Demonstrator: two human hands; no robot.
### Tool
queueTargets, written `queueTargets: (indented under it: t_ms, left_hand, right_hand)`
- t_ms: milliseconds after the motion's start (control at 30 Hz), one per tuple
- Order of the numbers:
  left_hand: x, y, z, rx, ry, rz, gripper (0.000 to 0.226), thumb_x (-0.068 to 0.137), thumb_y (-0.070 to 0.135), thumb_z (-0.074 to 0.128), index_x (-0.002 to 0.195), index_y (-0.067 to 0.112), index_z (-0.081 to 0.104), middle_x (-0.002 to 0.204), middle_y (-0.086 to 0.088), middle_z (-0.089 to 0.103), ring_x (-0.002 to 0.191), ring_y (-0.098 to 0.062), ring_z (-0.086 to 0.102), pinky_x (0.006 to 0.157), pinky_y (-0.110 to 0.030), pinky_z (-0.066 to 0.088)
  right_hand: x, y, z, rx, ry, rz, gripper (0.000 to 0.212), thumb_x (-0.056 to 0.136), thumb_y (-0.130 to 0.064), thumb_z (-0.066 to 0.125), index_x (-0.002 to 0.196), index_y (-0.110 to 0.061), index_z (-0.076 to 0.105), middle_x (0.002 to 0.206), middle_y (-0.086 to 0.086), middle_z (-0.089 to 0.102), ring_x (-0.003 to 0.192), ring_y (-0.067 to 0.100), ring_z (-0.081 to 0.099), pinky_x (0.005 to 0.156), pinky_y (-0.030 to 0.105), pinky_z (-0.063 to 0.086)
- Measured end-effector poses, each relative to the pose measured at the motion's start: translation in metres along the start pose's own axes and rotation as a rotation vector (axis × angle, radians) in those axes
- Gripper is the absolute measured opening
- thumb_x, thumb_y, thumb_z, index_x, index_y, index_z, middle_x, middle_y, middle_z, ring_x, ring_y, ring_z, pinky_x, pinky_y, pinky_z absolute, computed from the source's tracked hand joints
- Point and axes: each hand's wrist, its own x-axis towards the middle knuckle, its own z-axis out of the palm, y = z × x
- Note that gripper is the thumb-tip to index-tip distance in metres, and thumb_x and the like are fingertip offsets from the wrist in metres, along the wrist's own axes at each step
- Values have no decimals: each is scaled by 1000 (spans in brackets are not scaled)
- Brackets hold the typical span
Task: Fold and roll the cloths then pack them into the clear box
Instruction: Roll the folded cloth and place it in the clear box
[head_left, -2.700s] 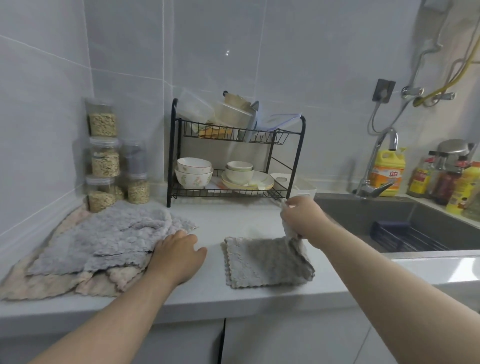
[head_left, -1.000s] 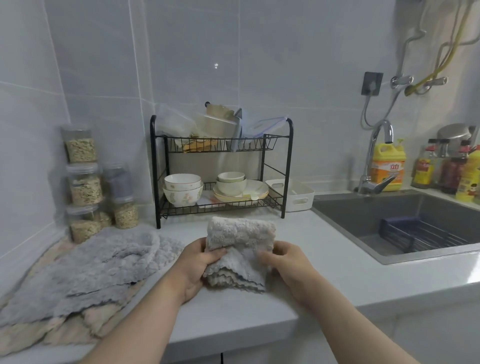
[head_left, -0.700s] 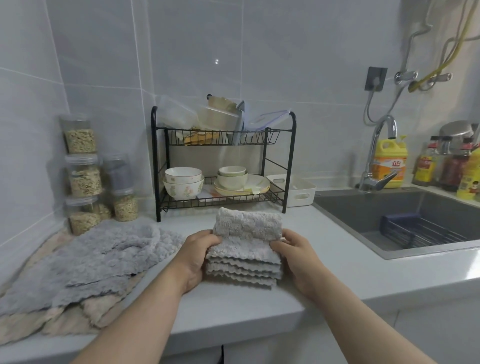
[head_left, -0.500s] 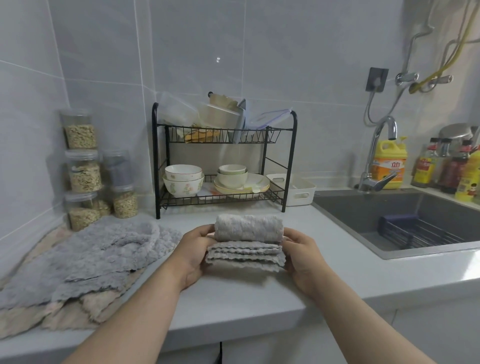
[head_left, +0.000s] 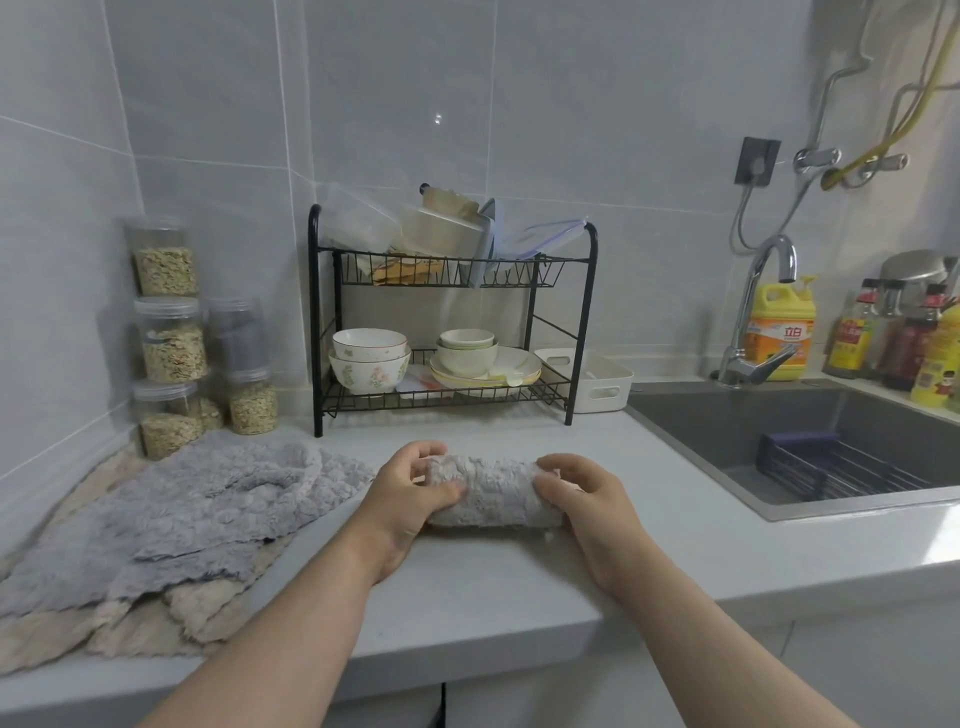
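Left hand and right hand grip opposite ends of the seemingly fully rolled grey cloth.

Grey cloth: earlier spread flat on the counter, then folded with scalloped edges showing; now a closed roll lying crosswise, no loose edge visible. Left hand: moved off the cloth pile to grip the roll's left end. Right hand: from lifting a corner to cupping the right end.
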Motion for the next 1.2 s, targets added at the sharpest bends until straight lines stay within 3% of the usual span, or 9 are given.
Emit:
queueTargets:
  t_ms: [100, 167, 267, 467, 633, 800, 933, 1033, 1200]
  left_hand:
    - [-4, 1, 2, 34, 5, 61, 56, 77, -12, 71, 125, 13, 55, 113, -7, 49, 105, -11, 48, 57, -11, 50]
    - [-3, -2, 2, 99, 15, 85, 55, 76, -13, 71, 120, 15, 55, 107, -7, 55, 98, -13, 55, 62, -13, 53]
    - [0, -4, 2, 144, 23, 76, 56, 73, -9, 76, 115, 21, 56, 116, -11, 54, 108, -26, 56, 74, -30, 57]
    - [3, -2, 4, 119, 82, 63, 45, 74, -7, 77, 108, 13, 54, 100, -2, 51, 84, -9, 50, 62, -20, 44]
    - [9, -6, 2, 97, 91, 71, 42, 74, -4, 78, 104, 17, 58, 103, -5, 54, 94, -17, 52, 74, -27, 47]
    - [12, -8, 2, 113, 79, 96, 52, 79, -4, 74, 127, 5, 56, 101, 2, 59, 94, -7, 56, 85, -25, 45]
    - [15, -9, 2, 174, 90, 89, 59, 79, 4, 76, 133, 4, 52, 111, -3, 58, 108, -20, 56, 97, -35, 50]
    - [12, -6, 3, 140, 109, 95, 54, 79, -2, 74, 129, 3, 54, 95, 4, 55, 93, -14, 57, 87, -29, 51]
    - [0, -4, 5, 131, 137, 134, 42, 78, -3, 75, 111, 16, 57, 96, 4, 54, 98, -12, 54, 75, -18, 49]
  right_hand:
    - [2, 4, -1, -86, 4, 15, 37, 83, -8, 73, 117, -17, 62, 109, 5, 67, 96, 23, 68, 85, 36, 56]
    - [0, 2, 0, -116, -65, 7, 36, 82, -8, 74, 116, -12, 63, 105, 9, 72, 98, 23, 69, 87, 35, 57]
    - [-3, 1, 0, -163, -111, 14, 44, 77, -7, 78, 114, -25, 61, 106, 12, 70, 94, 26, 67, 85, 36, 56]
    - [2, 3, 0, -199, -21, -18, 42, 80, 5, 69, 103, -29, 61, 107, 15, 67, 82, 23, 64, 73, 34, 55]
    - [5, 5, 0, -198, 8, -16, 40, 79, 5, 70, 101, -28, 62, 104, 15, 68, 80, 22, 64, 74, 37, 55]
    - [4, 3, 2, -256, 32, -23, 37, 81, -1, 71, 102, -30, 61, 104, 12, 66, 75, 17, 61, 66, 26, 52]
    - [5, 0, 1, -327, 62, -36, 36, 82, -6, 73, 108, -28, 60, 96, 2, 62, 72, 12, 60, 67, 24, 52]
    - [7, 1, 2, -312, 52, -29, 36, 83, -5, 72, 109, -27, 60, 91, 2, 61, 69, 14, 59, 73, 34, 54]
    - [0, 0, 4, -333, 41, -43, 40, 85, -6, 70, 118, -25, 59, 101, 5, 62, 74, 12, 58, 63, 19, 46]
